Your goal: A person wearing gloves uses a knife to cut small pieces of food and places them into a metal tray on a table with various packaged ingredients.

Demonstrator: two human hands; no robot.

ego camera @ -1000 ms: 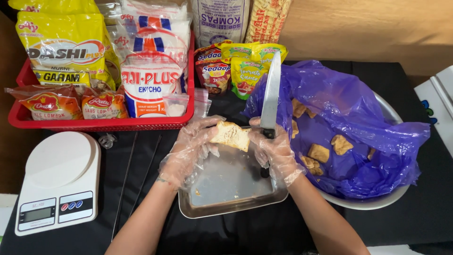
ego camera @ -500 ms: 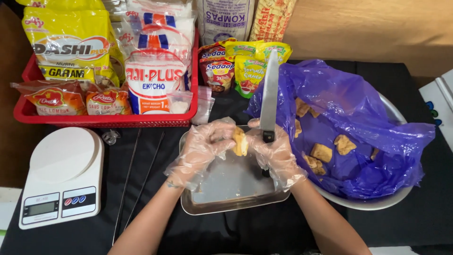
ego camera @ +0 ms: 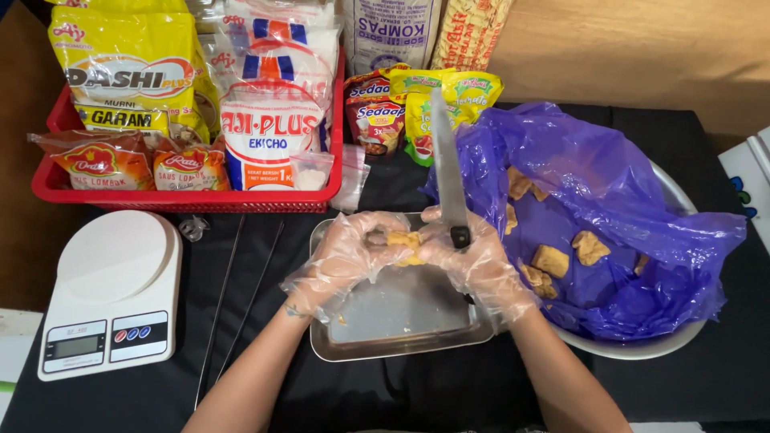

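While hovering over the steel tray, left hand in a clear plastic glove, fingers curled shut around a yellowish piece of fried tofu. Right hand, gloved too, touching the same piece from the other side and clamped on the black handle of a knife, blade pointing up and away from the tray. Just right of the tray, a metal bowl lined with a purple plastic bag, more tofu pieces lying inside. Left of the tray, two thin metal skewers on the black cloth, and beyond them a white kitchen scale. Behind the tray, a red basket packed with seasoning bags, with noodle packets beside it.
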